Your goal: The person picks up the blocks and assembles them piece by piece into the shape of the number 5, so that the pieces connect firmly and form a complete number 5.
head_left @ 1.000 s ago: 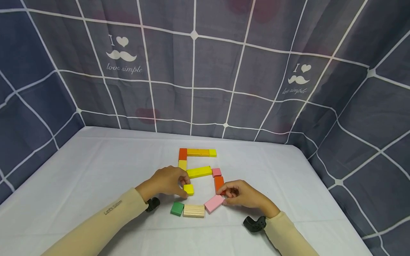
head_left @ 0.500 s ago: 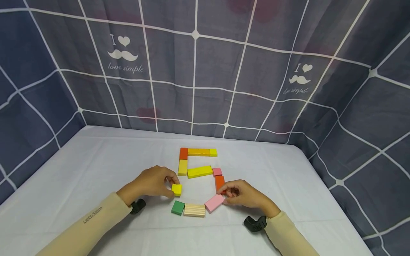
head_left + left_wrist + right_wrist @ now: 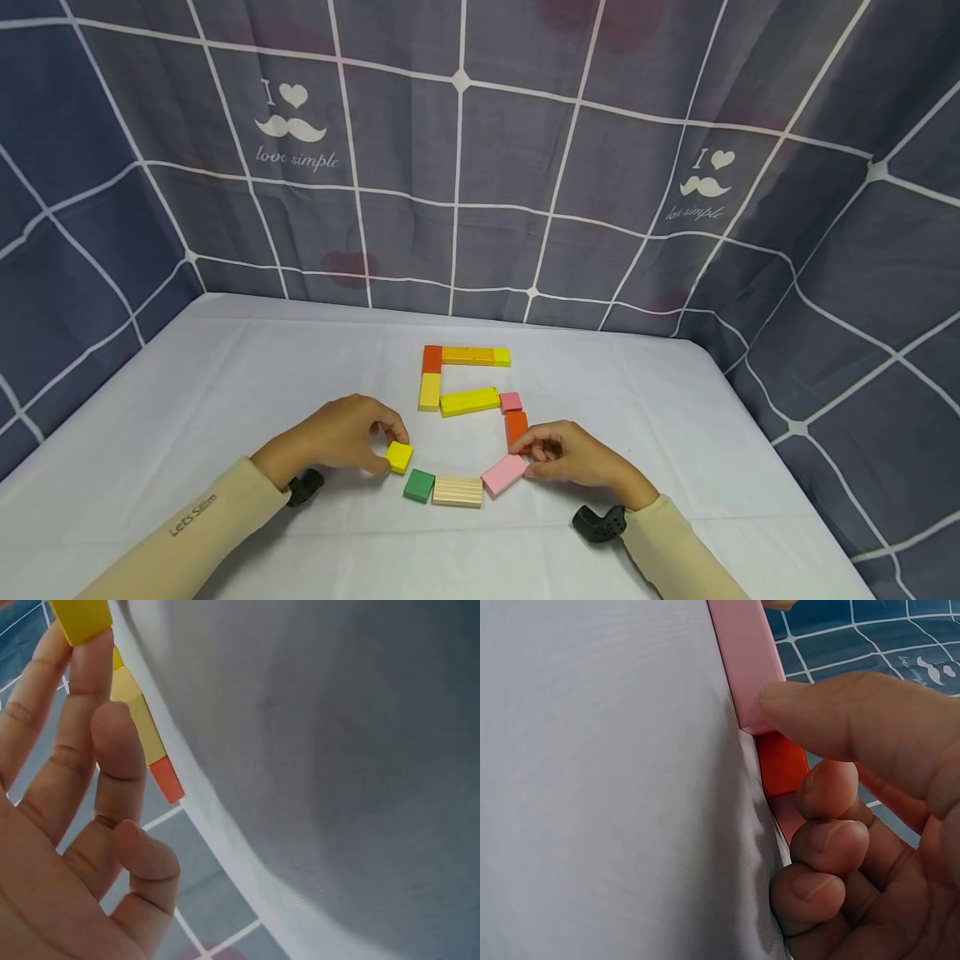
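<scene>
My left hand [image 3: 341,433] pinches a small yellow block [image 3: 399,457] between thumb and fingertips, left of and just behind a green block [image 3: 419,485]. In the left wrist view that yellow block [image 3: 84,619] sits at the fingertips, while the other fingers are loosely bent. On the right, my right hand [image 3: 573,454] holds one end of a pink block [image 3: 503,476], thumb on its near side and index finger by its far corner. The right wrist view has the thumb against the pink block [image 3: 750,667]; the index fingertip is hidden. An orange-red block [image 3: 516,429] lies beside that fingertip.
A ribbed wooden block [image 3: 457,492] lies between the green and pink ones. Farther back are a small pink block [image 3: 511,402], a long yellow block [image 3: 469,402], a pale yellow block [image 3: 430,392], a red block [image 3: 432,359] and an orange block [image 3: 467,356] on the white tablecloth [image 3: 637,400].
My left hand has carried the yellow block leftward from inside the block outline, then slightly nearer, and the block has turned a little. The right hand stays at the pink block.
</scene>
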Motion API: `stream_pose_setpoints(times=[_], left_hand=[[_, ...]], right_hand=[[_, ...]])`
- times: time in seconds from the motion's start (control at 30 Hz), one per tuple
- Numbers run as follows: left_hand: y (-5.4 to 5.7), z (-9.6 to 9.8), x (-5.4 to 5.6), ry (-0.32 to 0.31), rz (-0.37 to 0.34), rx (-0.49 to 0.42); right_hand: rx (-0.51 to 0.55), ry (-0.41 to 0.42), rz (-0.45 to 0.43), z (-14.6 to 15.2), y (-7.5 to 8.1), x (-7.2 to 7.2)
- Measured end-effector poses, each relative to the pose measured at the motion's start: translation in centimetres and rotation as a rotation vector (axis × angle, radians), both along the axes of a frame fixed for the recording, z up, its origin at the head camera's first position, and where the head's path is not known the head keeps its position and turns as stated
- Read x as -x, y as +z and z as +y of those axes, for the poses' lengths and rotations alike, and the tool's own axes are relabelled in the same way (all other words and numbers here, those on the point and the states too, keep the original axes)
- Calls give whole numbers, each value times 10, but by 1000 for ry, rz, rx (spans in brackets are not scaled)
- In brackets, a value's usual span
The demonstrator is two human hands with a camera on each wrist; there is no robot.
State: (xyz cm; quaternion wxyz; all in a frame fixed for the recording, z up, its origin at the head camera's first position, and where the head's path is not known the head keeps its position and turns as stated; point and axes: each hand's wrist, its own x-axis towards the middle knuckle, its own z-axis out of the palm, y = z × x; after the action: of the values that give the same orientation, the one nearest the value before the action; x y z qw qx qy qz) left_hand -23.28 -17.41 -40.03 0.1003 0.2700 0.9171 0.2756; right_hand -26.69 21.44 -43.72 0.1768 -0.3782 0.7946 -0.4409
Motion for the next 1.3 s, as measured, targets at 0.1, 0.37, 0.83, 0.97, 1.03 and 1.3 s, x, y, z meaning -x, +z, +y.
stream_pose_setpoints(times=[0.1,0.37,0.83,0.97,1.03,1.3], left_hand=[[-1,0,0,-27,0,-9],[-3,0,-1,-47,-16,-18],[-2,5,-3,-50,-28,-3],[-2,6,-4,-50,-28,-4],[-1,6,-4,-50,-26,-4],[-1,7,-4,-39,-32,-1]], right_hand=[[1,-2,-8,0,0,0],[8,-3,-6,0,1,0],[4,-2,-13,-1,2,-1],[8,1,-20,-1,1,0],[11,1,-21,-1,1,0],[3,0,-18,-1,1,0]])
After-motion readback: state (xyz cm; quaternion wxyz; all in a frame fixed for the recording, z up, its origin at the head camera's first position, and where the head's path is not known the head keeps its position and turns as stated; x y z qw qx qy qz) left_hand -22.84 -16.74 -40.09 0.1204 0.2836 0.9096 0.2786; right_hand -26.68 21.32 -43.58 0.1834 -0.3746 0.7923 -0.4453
